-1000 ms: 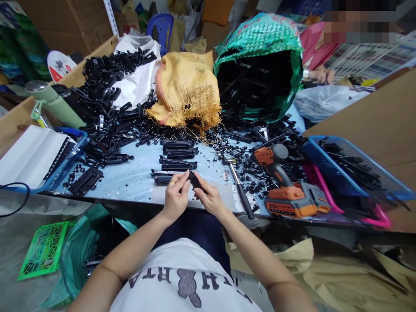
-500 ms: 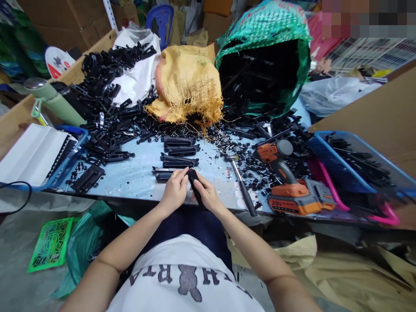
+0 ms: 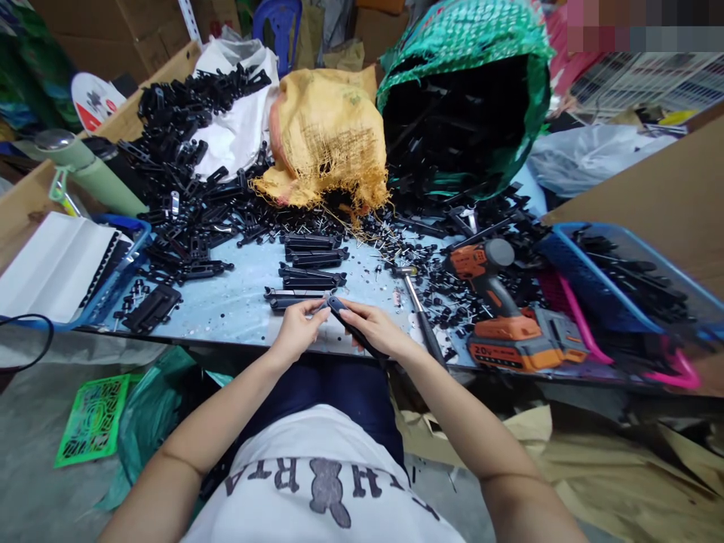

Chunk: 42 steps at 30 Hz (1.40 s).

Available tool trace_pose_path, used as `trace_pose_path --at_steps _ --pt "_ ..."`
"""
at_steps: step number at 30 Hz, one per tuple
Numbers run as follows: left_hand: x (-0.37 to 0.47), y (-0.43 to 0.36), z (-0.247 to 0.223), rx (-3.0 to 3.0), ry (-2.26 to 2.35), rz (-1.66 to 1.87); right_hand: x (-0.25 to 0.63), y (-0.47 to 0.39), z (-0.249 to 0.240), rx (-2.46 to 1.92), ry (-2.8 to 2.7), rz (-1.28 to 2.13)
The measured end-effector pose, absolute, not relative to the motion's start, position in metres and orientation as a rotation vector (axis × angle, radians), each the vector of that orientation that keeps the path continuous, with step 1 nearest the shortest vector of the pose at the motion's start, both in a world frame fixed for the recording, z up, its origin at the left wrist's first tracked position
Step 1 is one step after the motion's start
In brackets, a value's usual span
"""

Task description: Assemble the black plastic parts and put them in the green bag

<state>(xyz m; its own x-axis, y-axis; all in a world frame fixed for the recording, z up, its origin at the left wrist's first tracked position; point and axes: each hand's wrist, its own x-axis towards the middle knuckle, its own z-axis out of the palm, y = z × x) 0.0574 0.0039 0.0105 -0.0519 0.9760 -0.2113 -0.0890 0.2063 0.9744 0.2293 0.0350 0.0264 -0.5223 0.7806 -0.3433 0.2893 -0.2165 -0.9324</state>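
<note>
My right hand [image 3: 378, 326] is closed around a long black plastic part [image 3: 355, 329], which slants down to the right above the table's front edge. At the part's upper end, my left hand [image 3: 299, 329] pinches with thumb and forefinger; what lies in the pinch is too small to make out. Just beyond my hands, several similar long black parts [image 3: 308, 280] lie in a short column, some with metal strips. A hammer [image 3: 419, 309] with a black grip rests right of my right hand, its head pointing away.
An orange cordless drill [image 3: 503, 317] stands at the right by a blue basket [image 3: 622, 290] of black parts. Loose rivets and small pieces [image 3: 390, 241] cover the middle. A yellow sack [image 3: 331, 136], a green sack [image 3: 469, 45] and a heap of black clips [image 3: 175, 166] lie behind.
The black part has swung to a flatter slant, its lower end now further right. My right hand has shifted slightly right and my left hand slightly left.
</note>
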Motion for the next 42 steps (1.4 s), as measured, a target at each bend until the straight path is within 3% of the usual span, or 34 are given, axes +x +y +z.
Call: trace_pose_path --at_steps 30,42 --pt "0.068 0.007 -0.004 0.980 1.389 1.248 0.217 0.016 0.009 -1.374 -1.417 1.741" --pt "0.079 0.000 -0.017 1.189 1.479 1.422 0.200 0.000 0.000 -1.349 -1.573 1.426"
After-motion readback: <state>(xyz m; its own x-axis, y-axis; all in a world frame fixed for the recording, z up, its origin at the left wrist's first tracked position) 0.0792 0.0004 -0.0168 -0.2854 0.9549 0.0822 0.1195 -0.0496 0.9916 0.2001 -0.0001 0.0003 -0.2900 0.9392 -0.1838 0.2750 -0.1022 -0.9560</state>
